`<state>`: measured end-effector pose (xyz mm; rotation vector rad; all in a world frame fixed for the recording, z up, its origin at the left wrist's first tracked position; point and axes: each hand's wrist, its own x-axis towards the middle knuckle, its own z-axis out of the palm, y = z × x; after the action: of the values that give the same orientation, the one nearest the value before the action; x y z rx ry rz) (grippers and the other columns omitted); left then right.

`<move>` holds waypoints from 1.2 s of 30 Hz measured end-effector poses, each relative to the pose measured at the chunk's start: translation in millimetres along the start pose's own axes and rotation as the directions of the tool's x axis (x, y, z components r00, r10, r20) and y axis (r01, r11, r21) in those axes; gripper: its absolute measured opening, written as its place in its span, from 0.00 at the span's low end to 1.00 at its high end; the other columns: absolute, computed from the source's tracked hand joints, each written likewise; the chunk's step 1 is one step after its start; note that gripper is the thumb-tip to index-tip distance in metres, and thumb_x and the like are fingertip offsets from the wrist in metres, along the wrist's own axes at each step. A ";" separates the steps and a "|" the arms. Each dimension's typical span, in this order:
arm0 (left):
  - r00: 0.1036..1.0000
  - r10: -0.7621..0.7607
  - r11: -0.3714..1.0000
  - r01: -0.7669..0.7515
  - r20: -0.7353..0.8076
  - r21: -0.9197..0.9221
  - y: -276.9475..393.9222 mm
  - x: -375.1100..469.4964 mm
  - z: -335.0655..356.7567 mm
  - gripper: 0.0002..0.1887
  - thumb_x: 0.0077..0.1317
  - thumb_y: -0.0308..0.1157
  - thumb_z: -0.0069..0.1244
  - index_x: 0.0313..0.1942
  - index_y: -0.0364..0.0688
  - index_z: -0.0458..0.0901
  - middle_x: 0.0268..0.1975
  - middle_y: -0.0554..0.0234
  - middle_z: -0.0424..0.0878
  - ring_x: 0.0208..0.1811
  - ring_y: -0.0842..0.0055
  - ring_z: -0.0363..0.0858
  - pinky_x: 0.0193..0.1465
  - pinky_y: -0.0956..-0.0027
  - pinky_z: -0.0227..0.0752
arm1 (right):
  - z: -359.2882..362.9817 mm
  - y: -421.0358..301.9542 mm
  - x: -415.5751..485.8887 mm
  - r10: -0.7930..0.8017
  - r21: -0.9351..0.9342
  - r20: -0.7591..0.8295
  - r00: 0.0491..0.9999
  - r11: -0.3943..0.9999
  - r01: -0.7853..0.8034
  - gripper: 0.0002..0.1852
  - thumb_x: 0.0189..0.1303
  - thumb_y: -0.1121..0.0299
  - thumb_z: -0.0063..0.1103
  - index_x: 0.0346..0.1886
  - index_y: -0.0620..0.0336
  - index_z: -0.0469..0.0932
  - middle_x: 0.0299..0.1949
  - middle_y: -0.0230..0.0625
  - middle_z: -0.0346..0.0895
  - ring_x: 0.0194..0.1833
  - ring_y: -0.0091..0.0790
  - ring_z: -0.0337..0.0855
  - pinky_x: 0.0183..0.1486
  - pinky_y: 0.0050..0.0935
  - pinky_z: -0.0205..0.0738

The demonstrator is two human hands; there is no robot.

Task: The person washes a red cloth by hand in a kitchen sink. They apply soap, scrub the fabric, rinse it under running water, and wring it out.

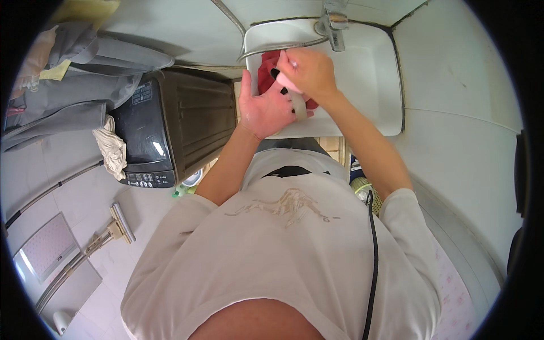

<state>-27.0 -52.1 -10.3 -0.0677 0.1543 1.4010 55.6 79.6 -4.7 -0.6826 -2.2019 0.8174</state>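
Over the left part of a white sink, both my hands work close together. My left hand is palm up with the thumb spread wide, and a pale beige band lies across its fingers. Small black parts show between the fingers, but what they belong to is unclear. My right hand grips a pink piece, perhaps a bar of soap, against the band and the left fingers. Red cloth lies in the basin behind the hands, partly hidden by them.
A metal faucet with a flexible hose reaches over the sink. On the left stands a dark washing machine with a crumpled cloth at its edge. Grey clothes hang above it. A mop leans lower left. A black cable runs down my shirt.
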 end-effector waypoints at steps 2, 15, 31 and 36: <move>1.000 0.027 0.999 -0.027 0.012 0.017 5.0 -1.8 -4.4 0.54 0.58 0.78 0.27 0.74 0.47 0.49 0.74 0.48 0.53 0.75 0.52 0.50 0.73 0.43 0.44 | -3.3 0.0 -21.2 -0.074 -0.044 0.008 0.997 0.996 0.074 0.09 0.51 0.65 0.58 0.18 0.56 0.75 0.18 0.36 0.75 0.17 0.44 0.72 0.20 0.36 0.65; 0.987 0.160 0.920 -0.147 -0.006 0.363 42.8 20.2 19.1 0.44 0.70 0.61 0.30 0.68 0.24 0.54 0.73 0.35 0.49 0.76 0.53 0.48 0.77 0.56 0.46 | -4.1 32.8 -73.8 0.098 0.469 0.644 0.758 0.733 -0.493 0.14 0.65 0.64 0.59 0.49 0.62 0.78 0.32 0.28 0.79 0.34 0.19 0.75 0.39 0.21 0.70; 0.963 0.247 0.357 -0.193 0.107 0.914 -0.7 30.6 -45.4 0.15 0.76 0.34 0.41 0.57 0.37 0.73 0.41 0.71 0.77 0.39 0.86 0.72 0.46 0.79 0.67 | -40.9 40.6 -30.9 0.315 0.397 0.795 0.518 0.376 -0.837 0.15 0.65 0.57 0.56 0.41 0.60 0.81 0.27 0.28 0.79 0.27 0.20 0.77 0.28 0.20 0.70; 0.968 0.247 0.385 -0.058 -0.043 0.921 1.9 26.8 -49.9 0.17 0.76 0.31 0.40 0.61 0.34 0.70 0.37 0.67 0.80 0.30 0.83 0.74 0.37 0.77 0.72 | -45.4 48.4 -27.5 0.539 0.475 0.533 0.652 0.447 -0.758 0.21 0.65 0.51 0.56 0.32 0.63 0.81 0.23 0.31 0.79 0.24 0.22 0.77 0.25 0.24 0.70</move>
<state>-27.9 -32.6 -63.5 0.7970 1.1199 1.3115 117.7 109.6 -24.5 -1.1014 -1.5927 2.1435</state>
